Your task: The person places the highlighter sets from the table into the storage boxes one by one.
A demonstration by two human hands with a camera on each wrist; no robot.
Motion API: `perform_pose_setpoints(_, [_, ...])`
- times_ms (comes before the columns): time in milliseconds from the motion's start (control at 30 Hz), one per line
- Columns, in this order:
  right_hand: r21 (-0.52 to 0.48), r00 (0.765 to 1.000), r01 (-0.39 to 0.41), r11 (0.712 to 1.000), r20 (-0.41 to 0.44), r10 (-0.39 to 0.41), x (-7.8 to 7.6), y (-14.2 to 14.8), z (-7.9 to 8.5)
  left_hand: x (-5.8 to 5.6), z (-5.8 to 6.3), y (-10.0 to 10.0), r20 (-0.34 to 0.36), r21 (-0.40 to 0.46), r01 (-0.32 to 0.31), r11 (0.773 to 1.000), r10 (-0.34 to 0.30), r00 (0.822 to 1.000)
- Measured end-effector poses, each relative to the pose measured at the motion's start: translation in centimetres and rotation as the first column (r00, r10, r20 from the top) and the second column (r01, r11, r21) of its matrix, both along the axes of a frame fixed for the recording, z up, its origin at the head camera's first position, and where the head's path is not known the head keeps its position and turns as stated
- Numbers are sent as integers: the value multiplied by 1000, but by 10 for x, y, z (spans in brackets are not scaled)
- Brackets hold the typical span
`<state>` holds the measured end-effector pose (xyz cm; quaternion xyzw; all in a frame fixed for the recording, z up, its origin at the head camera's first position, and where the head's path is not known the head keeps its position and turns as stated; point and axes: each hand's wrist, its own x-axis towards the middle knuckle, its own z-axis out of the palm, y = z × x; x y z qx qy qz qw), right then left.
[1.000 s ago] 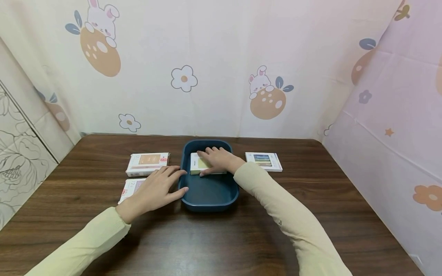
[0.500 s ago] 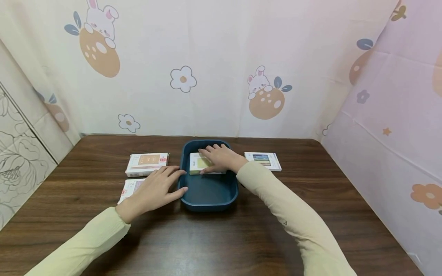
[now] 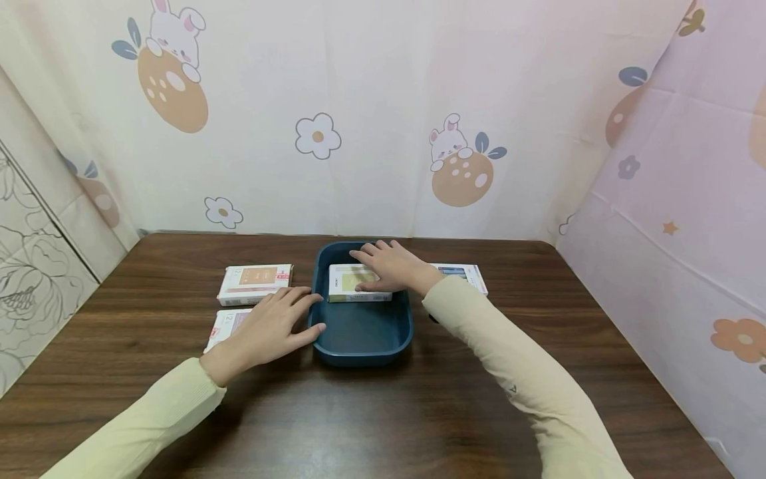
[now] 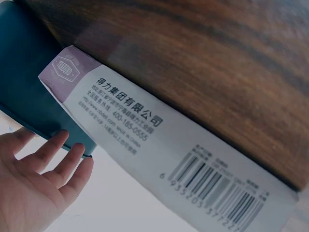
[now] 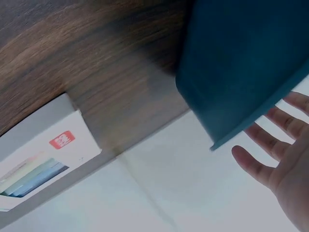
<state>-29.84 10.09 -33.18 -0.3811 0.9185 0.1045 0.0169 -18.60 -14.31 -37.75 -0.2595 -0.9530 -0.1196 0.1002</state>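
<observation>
A dark blue rectangular tray sits mid-table, with a flat white-and-green cardboard box lying in its far half. My right hand is over the box's right part and the tray's right rim, fingers spread and relaxed, holding nothing. In the right wrist view the fingers show beyond the rim of the tray. My left hand lies at the tray's left side, thumb and fingertips right at the rim. Partly hidden behind the left hand is a white-and-purple box, whose barcoded side fills the left wrist view.
A white box with an orange panel lies left of the tray. On the right, a white box with a picture of coloured sticks is partly covered by my right hand in the head view. A patterned curtain hangs behind the brown wooden table.
My right hand has lifted back from the green box and shifted right toward the tray's right rim, uncovering more of the box. The left hand and the tray stay in place.
</observation>
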Motion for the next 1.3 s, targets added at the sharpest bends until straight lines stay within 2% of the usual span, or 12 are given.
perform_pose_setpoints(600, [-100,997,50,994,-49,-55,4,50,17,1,2,0,6,9,-1,1000,1,1000])
perform_pose_setpoints(1033, [-203,983,179,963,10,-181,3,98,10,1,1,0,11,10,-2,1000,2,1000])
perform_pose_setpoints(1300, [-225,977,213,951,35,-211,1,128,-3,1,1,0,18,14,-1,1000,1,1000])
